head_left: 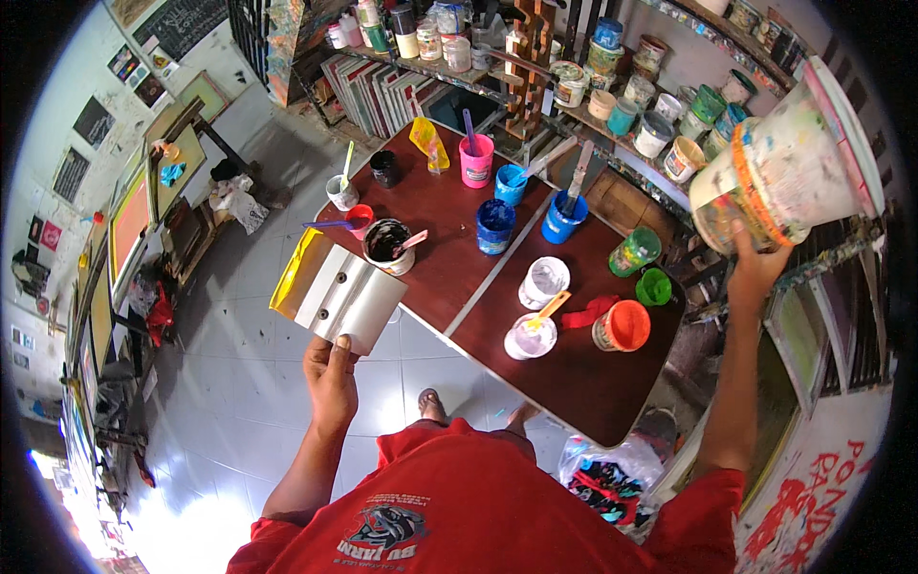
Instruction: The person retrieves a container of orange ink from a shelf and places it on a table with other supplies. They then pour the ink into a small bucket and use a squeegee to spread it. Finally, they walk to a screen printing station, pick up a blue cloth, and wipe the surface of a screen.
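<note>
Pots [475,175] on the table [435,258]; bucket [798,158] to its right; behind — jars [429,43], with frames [368,96] seemingly below.

At nine o'clock a flat tool [361,292] shows silver with a bright yellow edge, while at two o'clock an off-white bucket [798,158], smeared in mixed colours, wears an orange band [745,182]. The maroon tabletop [435,268] has a pale stripe, with a pink cup [476,170] at twelve o'clock. At six o'clock the red shirt [535,507] bears a grey-and-white print [387,534].
</note>
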The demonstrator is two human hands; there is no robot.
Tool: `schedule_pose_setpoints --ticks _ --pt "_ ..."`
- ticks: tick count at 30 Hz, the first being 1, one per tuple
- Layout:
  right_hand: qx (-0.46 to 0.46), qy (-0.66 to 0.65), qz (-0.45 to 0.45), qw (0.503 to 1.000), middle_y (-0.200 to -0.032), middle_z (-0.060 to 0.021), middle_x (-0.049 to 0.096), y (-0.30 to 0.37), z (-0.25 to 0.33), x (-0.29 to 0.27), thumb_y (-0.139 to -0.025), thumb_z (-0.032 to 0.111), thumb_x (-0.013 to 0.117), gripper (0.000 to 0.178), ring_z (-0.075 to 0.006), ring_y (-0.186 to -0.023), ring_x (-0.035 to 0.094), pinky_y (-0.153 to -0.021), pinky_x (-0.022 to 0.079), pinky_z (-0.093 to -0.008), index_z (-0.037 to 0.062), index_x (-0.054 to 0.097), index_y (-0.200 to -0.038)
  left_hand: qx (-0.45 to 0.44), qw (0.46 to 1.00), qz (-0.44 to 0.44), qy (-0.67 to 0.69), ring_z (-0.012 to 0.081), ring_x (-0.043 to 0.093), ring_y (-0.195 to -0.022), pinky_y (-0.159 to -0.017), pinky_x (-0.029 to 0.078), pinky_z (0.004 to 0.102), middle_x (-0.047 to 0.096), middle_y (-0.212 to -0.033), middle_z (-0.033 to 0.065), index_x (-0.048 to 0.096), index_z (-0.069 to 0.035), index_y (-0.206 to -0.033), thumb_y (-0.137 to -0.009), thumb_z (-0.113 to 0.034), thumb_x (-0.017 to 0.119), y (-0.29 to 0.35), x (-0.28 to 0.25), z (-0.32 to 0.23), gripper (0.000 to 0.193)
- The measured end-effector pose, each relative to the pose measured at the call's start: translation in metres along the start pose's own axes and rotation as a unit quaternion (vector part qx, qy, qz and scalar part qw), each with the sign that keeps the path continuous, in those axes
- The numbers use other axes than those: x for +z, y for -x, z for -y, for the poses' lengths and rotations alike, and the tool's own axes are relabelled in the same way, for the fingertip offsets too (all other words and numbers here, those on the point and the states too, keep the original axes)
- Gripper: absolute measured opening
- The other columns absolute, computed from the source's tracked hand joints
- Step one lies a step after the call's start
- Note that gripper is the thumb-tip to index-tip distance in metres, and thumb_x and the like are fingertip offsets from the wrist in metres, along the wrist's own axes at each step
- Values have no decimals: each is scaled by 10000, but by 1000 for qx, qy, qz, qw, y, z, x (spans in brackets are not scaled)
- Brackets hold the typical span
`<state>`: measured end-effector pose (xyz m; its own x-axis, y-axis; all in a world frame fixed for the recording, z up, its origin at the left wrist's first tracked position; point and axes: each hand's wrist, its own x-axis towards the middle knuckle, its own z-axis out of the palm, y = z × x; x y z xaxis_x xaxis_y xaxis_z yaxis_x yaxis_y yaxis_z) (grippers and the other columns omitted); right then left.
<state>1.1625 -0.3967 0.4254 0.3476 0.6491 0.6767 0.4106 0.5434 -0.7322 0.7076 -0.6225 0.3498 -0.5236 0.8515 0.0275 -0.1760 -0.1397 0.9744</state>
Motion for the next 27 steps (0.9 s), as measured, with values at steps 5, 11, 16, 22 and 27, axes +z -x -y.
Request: schedule_pose_setpoints --ticks 5,11,16,22,27 --pt "51 97 -21 994 -1247 -177 435 110 22 39 -703 53 719 698 -241 -1114 453 -981 339 -352 -59 316 -1262 20 999 25 -24 148 553 -854 -770 441 300 596 -983 83 548 16 -1080 -892 -161 514 -20 -61 -15 260" --pt "123 -68 50 989 -1297 -175 370 221 52 107 -600 0 748 844 -254 -1185 396 -1014 315 -387 -26 263 -1290 8 999 -17 -49 168 560 -894 -781 449 318 584 -1031 100 514 19 -1132 -895 -183 527 -12 -131 -27 312" --pt "166 -76 100 978 -1277 -160 374 291 24 149 -561 18 783 898 -250 -1165 410 -1013 316 -391 -18 245 -1280 -6 993 -81 -89 171 551 -887 -769 448 323 560 -1020 96 478 22 -1130 -887 -195 539 7 -175 -24 332" --pt "163 -127 182 961 -1211 -165 465 385 -43 199 -562 89 817 864 -244 -1085 488 -942 387 -385 -24 313 -1255 5 978 -136 -157 174 530 -845 -725 443 313 540 -983 102 474 16 -1086 -876 -210 534 31 -194 -8 315" --pt "61 -79 215 971 -1171 -183 501 458 -117 227 -568 138 829 849 -255 -1026 539 -882 429 -397 -25 343 -1244 3 952 -204 -226 163 523 -717 -659 438 299 556 -848 84 489 21 -1024 -876 -193 489 48 -204 24 261"
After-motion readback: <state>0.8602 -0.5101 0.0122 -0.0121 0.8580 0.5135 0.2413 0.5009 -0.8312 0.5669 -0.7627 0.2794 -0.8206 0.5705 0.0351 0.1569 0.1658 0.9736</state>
